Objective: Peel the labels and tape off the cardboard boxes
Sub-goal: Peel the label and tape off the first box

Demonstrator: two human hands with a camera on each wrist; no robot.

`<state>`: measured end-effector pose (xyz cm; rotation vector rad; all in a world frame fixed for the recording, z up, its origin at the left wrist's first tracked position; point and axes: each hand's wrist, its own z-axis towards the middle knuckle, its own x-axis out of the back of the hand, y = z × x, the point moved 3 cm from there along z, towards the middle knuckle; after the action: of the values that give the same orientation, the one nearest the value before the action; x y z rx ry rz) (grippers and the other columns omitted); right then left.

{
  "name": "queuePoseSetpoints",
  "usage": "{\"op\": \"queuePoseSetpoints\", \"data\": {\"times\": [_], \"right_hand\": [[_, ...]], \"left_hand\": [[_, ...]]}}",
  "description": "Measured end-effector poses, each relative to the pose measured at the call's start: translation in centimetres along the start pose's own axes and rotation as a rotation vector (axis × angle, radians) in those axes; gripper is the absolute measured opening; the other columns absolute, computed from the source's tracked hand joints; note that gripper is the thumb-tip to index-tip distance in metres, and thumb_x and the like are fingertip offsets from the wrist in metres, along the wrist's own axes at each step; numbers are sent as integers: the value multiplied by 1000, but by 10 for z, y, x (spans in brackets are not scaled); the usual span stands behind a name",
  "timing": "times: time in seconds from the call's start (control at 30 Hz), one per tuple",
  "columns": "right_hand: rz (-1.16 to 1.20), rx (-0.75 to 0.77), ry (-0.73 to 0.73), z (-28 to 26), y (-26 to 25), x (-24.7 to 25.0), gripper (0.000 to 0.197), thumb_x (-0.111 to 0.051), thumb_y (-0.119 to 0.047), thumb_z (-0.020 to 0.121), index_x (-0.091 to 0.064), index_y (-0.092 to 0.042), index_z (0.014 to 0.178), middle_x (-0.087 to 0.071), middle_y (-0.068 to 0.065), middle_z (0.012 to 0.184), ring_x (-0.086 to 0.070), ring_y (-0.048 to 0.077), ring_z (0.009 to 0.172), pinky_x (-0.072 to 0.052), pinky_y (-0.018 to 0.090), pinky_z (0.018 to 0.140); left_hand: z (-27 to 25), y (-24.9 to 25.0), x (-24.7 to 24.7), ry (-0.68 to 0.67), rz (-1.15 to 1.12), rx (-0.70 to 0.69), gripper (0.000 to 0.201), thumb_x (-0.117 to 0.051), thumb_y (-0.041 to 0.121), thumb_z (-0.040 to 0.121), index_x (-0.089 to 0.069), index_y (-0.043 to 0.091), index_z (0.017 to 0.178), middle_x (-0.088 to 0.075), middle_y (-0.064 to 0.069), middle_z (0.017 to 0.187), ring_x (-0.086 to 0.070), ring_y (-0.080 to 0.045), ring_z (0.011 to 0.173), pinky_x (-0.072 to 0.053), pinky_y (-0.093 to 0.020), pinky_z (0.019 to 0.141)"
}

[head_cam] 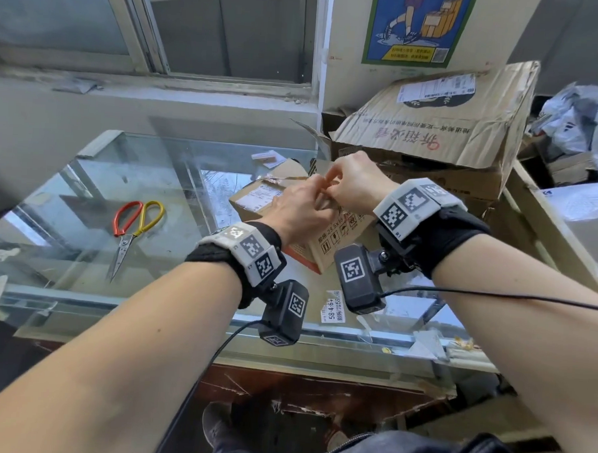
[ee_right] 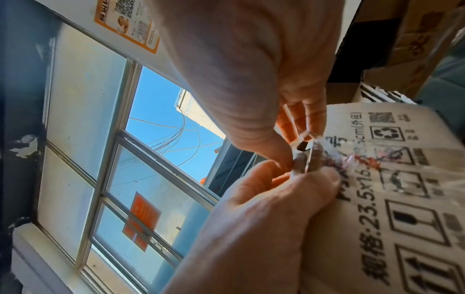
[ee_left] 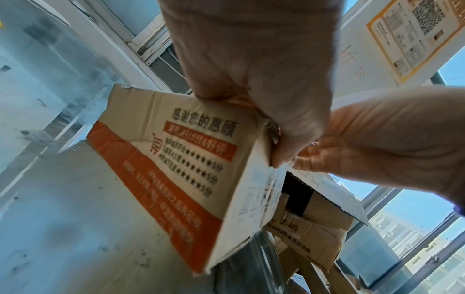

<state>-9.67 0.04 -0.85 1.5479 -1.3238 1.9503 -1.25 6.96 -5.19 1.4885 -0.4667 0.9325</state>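
A small cardboard box [head_cam: 338, 243] with an orange band stands tilted on the glass counter [head_cam: 86, 200]. A white shipping label [head_cam: 257, 197] is stuck on its far left face. My left hand [head_cam: 312, 199] grips the box's top edge [ee_left: 191, 169], thumb against the printed side [ee_right: 402, 218]. My right hand [head_cam: 340, 187] meets it from the right. Its thumb and fingers pinch a crumpled strip of clear tape [ee_right: 324, 153], which is still stuck to the box's upper edge. The hands hide that edge in the head view.
Red-and-yellow scissors [head_cam: 133, 226] lie on the glass to the left. Big worn cardboard boxes [head_cam: 431, 136], one bearing a label [head_cam: 437, 86], are stacked right behind the small box. A loose sticker [head_cam: 333, 306] lies near the counter's front edge. Plastic bags [head_cam: 576, 122] pile up far right.
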Motion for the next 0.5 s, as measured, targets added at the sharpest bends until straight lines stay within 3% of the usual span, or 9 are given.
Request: {"op": "queuePoseSetpoints", "data": {"times": [0.07, 0.17, 0.23, 0.3, 0.37, 0.43, 0.5], "right_hand": [[92, -22, 69, -3, 0, 9, 31, -60, -20, 91, -59, -8, 119, -54, 13, 123, -55, 27, 111, -47, 34, 95], [147, -99, 133, -5, 8, 18, 27, -53, -11, 90, -62, -1, 112, -63, 12, 108, -60, 25, 98, -49, 33, 81], [252, -128, 42, -8, 13, 13, 23, -54, -9, 87, -68, 3, 101, -64, 11, 92, -60, 22, 84, -49, 31, 70], [390, -100, -8, -13, 15, 8, 18, -61, -5, 83, -70, 5, 94, -64, 12, 85, -61, 20, 80, -50, 32, 71], [498, -52, 18, -17, 14, 6, 12, -67, -3, 80, -71, 3, 90, -68, 11, 88, -64, 19, 83, -53, 32, 80], [596, -14, 72, -18, 11, 6, 2, -69, -3, 80, -70, -4, 78, -66, 4, 81, -64, 14, 78, -54, 25, 76], [643, -22, 134, -18, 9, 7, 19, -69, -4, 82, -62, -14, 67, -61, -4, 73, -60, 10, 72, -52, 22, 70]], "left_hand": [[0, 1, 5, -17, 1, 4, 53, -58, 28, 90, -42, 24, 141, -58, -3, 121, -50, -13, 104, -40, -26, 85], [2, -3, 14, -18, -40, 55, 70, -59, 27, 89, -27, 26, 151, -53, -4, 134, -49, -18, 119, -40, -26, 97], [2, -3, 20, 1, -22, 67, 69, -57, 27, 90, -27, 28, 152, -49, -5, 140, -45, -22, 127, -37, -31, 107], [1, 0, 24, 9, 5, 47, 64, -55, 24, 92, -31, 28, 151, -46, -6, 144, -41, -22, 132, -32, -32, 111], [0, 4, 26, 12, -19, 22, 57, -53, 22, 93, -38, 30, 147, -49, -6, 140, -42, -21, 131, -32, -30, 110], [1, 8, 26, 10, -54, 20, 47, -48, 20, 96, -48, 33, 141, -55, -7, 129, -48, -21, 123, -37, -27, 104], [3, 11, 25, 21, -92, 30, 43, -46, 18, 96, -55, 32, 135, -59, -8, 128, -53, -22, 120, -42, -31, 104]]}}
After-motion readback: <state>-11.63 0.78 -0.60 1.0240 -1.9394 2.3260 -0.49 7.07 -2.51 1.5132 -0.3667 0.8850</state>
